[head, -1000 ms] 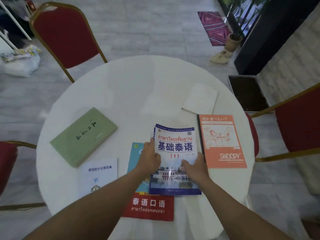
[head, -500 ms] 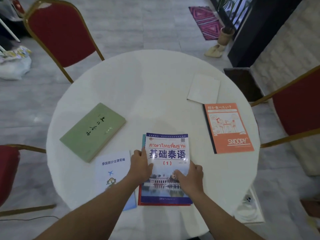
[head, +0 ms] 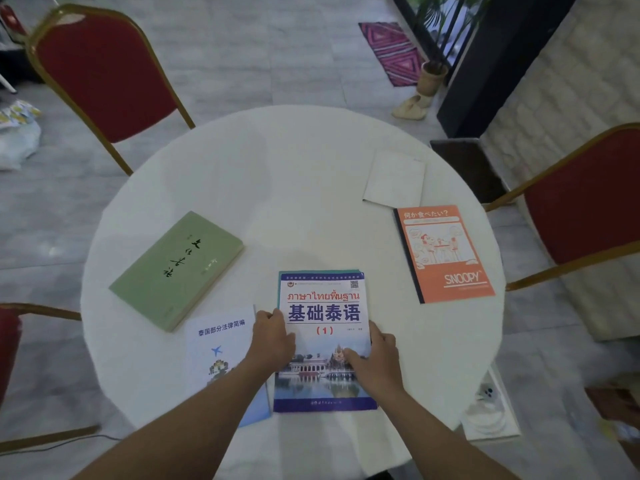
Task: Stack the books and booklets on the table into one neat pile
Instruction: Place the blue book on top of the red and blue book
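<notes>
A blue and white Thai textbook [head: 323,306] lies at the near middle of the round white table [head: 294,188], on top of another book whose teal edge shows at its far side. My left hand [head: 273,337] grips its left edge and my right hand [head: 375,358] presses its right edge. A white booklet with a blue plane [head: 221,344] lies just left of the pile. Further left sits a green book [head: 176,268]. An orange Snoopy notebook [head: 443,252] lies at the right, with a plain white booklet [head: 394,180] beyond it.
Red chairs with gold frames stand at the back left [head: 104,67], at the right [head: 585,202] and at the left edge [head: 7,344]. A white item [head: 488,407] sits below the table's right rim. A potted plant [head: 431,76] and a pink mat [head: 391,50] are on the floor behind.
The Thai textbook came down from a raised, offset position onto the book below, now covering its red cover. Both hands shifted to the textbook's side edges.
</notes>
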Demonstrator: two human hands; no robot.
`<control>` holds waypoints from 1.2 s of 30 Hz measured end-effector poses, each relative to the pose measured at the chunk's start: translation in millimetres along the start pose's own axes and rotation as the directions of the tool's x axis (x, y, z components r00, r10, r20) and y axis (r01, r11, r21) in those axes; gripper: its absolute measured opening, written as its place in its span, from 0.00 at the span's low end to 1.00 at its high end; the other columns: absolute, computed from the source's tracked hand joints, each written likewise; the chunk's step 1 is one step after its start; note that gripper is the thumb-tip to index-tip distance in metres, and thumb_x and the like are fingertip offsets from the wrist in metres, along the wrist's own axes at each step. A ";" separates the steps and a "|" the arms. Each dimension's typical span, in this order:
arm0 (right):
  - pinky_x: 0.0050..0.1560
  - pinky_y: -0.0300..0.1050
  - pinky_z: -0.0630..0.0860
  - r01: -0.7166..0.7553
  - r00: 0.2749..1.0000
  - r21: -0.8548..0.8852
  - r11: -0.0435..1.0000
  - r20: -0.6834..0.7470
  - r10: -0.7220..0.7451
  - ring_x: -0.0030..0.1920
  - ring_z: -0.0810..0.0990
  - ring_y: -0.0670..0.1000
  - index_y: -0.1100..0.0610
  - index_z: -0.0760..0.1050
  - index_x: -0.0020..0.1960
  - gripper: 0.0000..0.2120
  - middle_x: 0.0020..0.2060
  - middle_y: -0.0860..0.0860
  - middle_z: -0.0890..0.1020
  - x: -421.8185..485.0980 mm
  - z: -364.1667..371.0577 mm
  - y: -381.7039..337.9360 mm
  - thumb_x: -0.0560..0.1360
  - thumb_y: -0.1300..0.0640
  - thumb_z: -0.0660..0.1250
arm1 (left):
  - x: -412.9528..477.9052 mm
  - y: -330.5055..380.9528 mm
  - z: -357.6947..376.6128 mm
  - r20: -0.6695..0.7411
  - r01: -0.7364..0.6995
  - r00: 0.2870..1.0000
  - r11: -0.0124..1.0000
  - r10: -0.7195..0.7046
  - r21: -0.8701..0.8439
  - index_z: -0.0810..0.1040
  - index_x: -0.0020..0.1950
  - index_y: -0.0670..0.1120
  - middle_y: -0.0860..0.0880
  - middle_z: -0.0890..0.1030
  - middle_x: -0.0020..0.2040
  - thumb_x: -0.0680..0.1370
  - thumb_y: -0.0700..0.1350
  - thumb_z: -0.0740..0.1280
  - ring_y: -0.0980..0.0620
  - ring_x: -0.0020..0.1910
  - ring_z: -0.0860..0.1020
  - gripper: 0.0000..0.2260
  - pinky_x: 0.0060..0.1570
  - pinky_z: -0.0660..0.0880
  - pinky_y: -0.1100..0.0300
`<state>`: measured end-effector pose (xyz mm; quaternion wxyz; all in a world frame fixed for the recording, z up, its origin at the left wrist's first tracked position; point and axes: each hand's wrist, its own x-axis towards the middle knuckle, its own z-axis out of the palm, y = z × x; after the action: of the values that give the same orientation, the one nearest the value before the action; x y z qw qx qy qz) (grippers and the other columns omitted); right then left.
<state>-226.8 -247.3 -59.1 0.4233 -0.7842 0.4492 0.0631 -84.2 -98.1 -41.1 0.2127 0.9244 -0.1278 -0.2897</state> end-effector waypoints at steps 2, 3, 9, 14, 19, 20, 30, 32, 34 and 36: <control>0.59 0.47 0.77 0.020 1.000 -0.040 0.999 -0.009 -0.020 0.61 0.73 0.53 0.49 0.60 0.78 0.31 0.62 0.52 0.68 0.0 2.0 1.5 0.78 0.47 0.66 | -1.1 1.1 -1.1 0.005 0.001 1.000 1.000 -0.001 0.011 0.67 0.66 0.43 0.41 0.69 0.65 0.79 0.45 0.65 0.43 0.63 0.73 0.17 0.63 0.74 0.52; 0.60 0.47 0.77 0.026 1.000 -0.065 0.998 -0.007 -0.026 0.61 0.72 0.53 0.49 0.58 0.79 0.30 0.62 0.53 0.68 0.6 2.4 1.8 0.80 0.47 0.64 | -0.9 0.9 -1.0 0.006 0.000 1.000 1.000 0.000 0.019 0.67 0.66 0.43 0.41 0.69 0.65 0.79 0.45 0.65 0.43 0.63 0.74 0.17 0.63 0.74 0.52; 0.61 0.45 0.75 0.012 1.000 -0.136 0.991 0.008 -0.011 0.63 0.71 0.53 0.50 0.56 0.79 0.30 0.64 0.54 0.66 6.3 2.1 -0.9 0.81 0.47 0.60 | -0.6 0.1 -2.1 0.002 -0.007 1.000 1.000 0.007 0.024 0.66 0.68 0.42 0.40 0.69 0.66 0.80 0.46 0.64 0.43 0.63 0.74 0.19 0.63 0.73 0.53; 0.59 0.45 0.78 0.011 1.000 -0.146 0.989 0.010 -0.010 0.62 0.72 0.52 0.50 0.58 0.78 0.28 0.64 0.53 0.67 7.1 1.5 1.5 0.81 0.46 0.60 | 0.6 -0.2 -4.0 0.023 0.003 1.000 1.000 -0.004 0.025 0.67 0.67 0.43 0.41 0.71 0.64 0.79 0.47 0.65 0.43 0.61 0.75 0.18 0.60 0.74 0.53; 0.55 0.48 0.81 0.001 1.000 -0.091 0.996 0.025 0.001 0.58 0.75 0.51 0.46 0.63 0.74 0.25 0.59 0.51 0.68 8.2 -2.6 -1.4 0.79 0.47 0.63 | 2.8 3.8 -4.5 0.048 0.018 0.999 0.999 -0.020 0.038 0.66 0.65 0.42 0.39 0.70 0.64 0.79 0.46 0.65 0.41 0.60 0.75 0.18 0.60 0.75 0.52; 0.54 0.48 0.81 0.001 1.000 -0.080 0.997 0.019 0.001 0.57 0.75 0.51 0.45 0.64 0.73 0.23 0.58 0.50 0.68 8.2 -2.7 -2.1 0.79 0.47 0.64 | 2.7 4.2 -4.0 0.051 0.019 0.998 0.999 -0.021 0.037 0.66 0.65 0.42 0.39 0.69 0.64 0.79 0.45 0.65 0.41 0.61 0.75 0.18 0.60 0.75 0.52; 0.51 0.50 0.84 0.025 0.999 -0.073 0.997 0.021 -0.024 0.55 0.77 0.50 0.47 0.68 0.61 0.14 0.58 0.48 0.68 13.0 -2.0 -2.3 0.77 0.51 0.66 | 5.0 8.0 -5.8 0.088 0.089 0.992 0.995 -0.092 0.041 0.66 0.66 0.43 0.40 0.69 0.63 0.77 0.48 0.67 0.41 0.59 0.75 0.21 0.61 0.74 0.50; 0.51 0.50 0.84 0.031 0.999 -0.061 0.998 0.010 -0.030 0.56 0.77 0.50 0.47 0.69 0.62 0.15 0.57 0.48 0.68 14.3 -4.3 -2.2 0.77 0.51 0.66 | 3.4 10.5 -2.1 0.074 0.101 0.992 0.994 -0.103 0.035 0.66 0.65 0.44 0.41 0.69 0.63 0.77 0.48 0.67 0.42 0.58 0.75 0.20 0.59 0.74 0.52; 0.51 0.47 0.83 0.044 0.999 -0.057 0.997 0.009 -0.043 0.55 0.77 0.49 0.48 0.69 0.63 0.15 0.57 0.48 0.68 17.6 -7.7 -3.0 0.78 0.52 0.66 | 3.7 13.3 -1.2 0.066 0.109 0.992 0.994 -0.111 0.031 0.66 0.65 0.43 0.41 0.68 0.63 0.77 0.48 0.67 0.43 0.58 0.75 0.20 0.59 0.74 0.52; 0.46 0.40 0.81 0.043 0.999 -0.058 0.997 0.030 -0.041 0.54 0.76 0.48 0.48 0.70 0.63 0.15 0.57 0.48 0.68 19.6 -12.4 -4.6 0.78 0.52 0.67 | 4.4 16.7 -2.4 0.069 0.117 0.990 0.992 -0.120 0.037 0.66 0.64 0.43 0.41 0.68 0.62 0.77 0.48 0.67 0.43 0.59 0.74 0.19 0.58 0.74 0.53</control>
<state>-215.3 -267.9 -57.9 0.4078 -0.8046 0.4244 0.0788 -81.2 -113.6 -33.6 0.1754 0.9228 -0.0849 -0.3325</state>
